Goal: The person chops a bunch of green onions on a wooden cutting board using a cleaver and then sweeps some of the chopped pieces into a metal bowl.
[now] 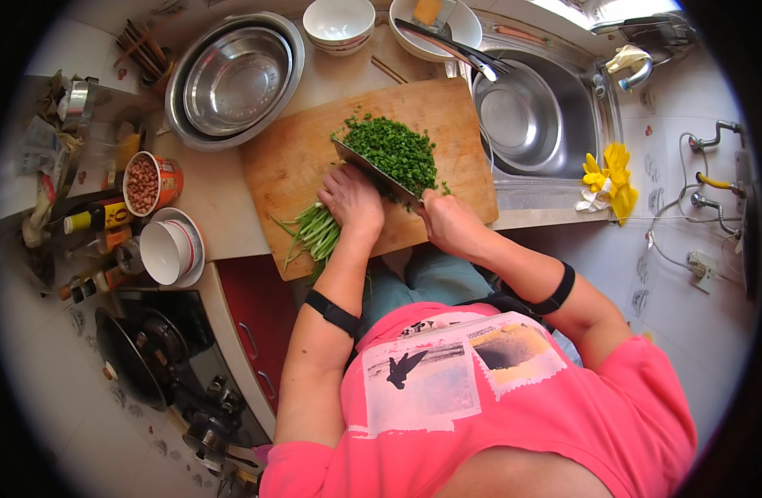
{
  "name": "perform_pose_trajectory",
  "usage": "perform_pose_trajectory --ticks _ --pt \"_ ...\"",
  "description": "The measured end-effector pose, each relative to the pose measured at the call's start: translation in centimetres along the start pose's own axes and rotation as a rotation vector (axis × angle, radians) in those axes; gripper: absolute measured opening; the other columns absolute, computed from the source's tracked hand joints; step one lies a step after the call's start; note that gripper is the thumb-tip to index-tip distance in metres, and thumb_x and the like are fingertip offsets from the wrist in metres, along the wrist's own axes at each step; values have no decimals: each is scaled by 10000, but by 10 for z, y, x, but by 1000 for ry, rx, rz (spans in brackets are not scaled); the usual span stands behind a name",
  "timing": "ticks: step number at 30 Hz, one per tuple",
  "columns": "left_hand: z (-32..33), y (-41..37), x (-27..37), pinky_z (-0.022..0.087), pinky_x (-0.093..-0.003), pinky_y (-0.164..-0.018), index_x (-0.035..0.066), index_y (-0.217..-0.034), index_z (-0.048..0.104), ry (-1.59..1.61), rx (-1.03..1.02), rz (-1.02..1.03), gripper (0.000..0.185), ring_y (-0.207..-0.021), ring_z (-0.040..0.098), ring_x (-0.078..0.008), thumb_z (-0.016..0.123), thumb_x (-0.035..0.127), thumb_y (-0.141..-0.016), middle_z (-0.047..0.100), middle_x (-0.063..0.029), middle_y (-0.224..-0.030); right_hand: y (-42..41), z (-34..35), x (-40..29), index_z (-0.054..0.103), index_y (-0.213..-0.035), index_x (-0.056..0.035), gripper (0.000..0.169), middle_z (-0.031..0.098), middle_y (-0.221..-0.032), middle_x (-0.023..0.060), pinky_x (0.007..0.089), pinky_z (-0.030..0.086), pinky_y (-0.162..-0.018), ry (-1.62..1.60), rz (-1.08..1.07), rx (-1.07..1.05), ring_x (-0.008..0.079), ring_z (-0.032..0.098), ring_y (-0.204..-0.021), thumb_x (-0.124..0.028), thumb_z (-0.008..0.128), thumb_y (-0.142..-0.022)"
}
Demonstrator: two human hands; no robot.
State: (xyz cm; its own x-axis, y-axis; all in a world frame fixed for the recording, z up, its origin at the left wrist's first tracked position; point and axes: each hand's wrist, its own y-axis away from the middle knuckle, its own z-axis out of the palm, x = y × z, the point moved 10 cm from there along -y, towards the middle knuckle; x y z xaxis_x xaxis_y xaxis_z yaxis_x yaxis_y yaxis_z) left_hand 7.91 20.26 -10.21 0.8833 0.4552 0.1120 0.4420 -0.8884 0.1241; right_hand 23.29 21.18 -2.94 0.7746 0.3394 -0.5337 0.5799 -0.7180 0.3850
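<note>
My right hand (446, 224) is closed round the handle of a kitchen cleaver (381, 177), whose blade slants up and to the left over a wooden cutting board (300, 149). Beyond the blade lies a heap of finely chopped green stalks (393, 149). My left hand (354, 198) presses on a bunch of uncut green stalks (315, 233), its fingers close to the near side of the blade. The bunch reaches down to the board's near left edge. The cut ends under my fingers are hidden.
Nested metal basins (237, 81) and white bowls (339, 25) stand behind the board. Right is a sink (580, 93) with a metal basin and yellow gloves (619, 180) on its edge. Left are a tub of peanuts (163, 183), stacked bowls (166, 252), bottles and a stove with a wok (128, 361).
</note>
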Motion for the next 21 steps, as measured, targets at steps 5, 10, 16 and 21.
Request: perform_pose_trajectory --ticks 5,10,16,21 --pt "3 0 -1 371 -472 -908 2 -1123 548 4 1 -3 289 -1049 516 -315 510 183 -901 570 -158 -1108 1 11 10 552 -891 54 189 644 -731 305 565 511 -682 35 71 -1 483 657 -731 -130 545 -937" --pt "-3 3 0 372 -475 -925 -16 -1173 526 -15 -26 7 354 -1069 519 -327 562 187 -885 557 -172 -1153 -16 25 14 549 -899 46 216 640 -762 324 572 509 -703 -15 33 82 499 648 -771 -165 576 -939" --pt "-13 -7 -18 357 -491 -1015 -27 -1376 396 -18 -186 -127 841 -1214 494 -343 822 327 -743 537 -183 -1276 -35 -1 37 553 -948 43 233 634 -803 336 588 480 -708 -153 -63 48 540 613 -804 -189 574 -962" --pt "-29 -2 -27 271 -478 -1151 -65 -1545 113 107 -362 -191 1398 -1377 389 -369 916 529 -567 408 -241 -1490 -17 -22 47 553 -954 43 225 628 -791 335 587 474 -704 -195 -115 20 538 609 -794 -180 559 -972"
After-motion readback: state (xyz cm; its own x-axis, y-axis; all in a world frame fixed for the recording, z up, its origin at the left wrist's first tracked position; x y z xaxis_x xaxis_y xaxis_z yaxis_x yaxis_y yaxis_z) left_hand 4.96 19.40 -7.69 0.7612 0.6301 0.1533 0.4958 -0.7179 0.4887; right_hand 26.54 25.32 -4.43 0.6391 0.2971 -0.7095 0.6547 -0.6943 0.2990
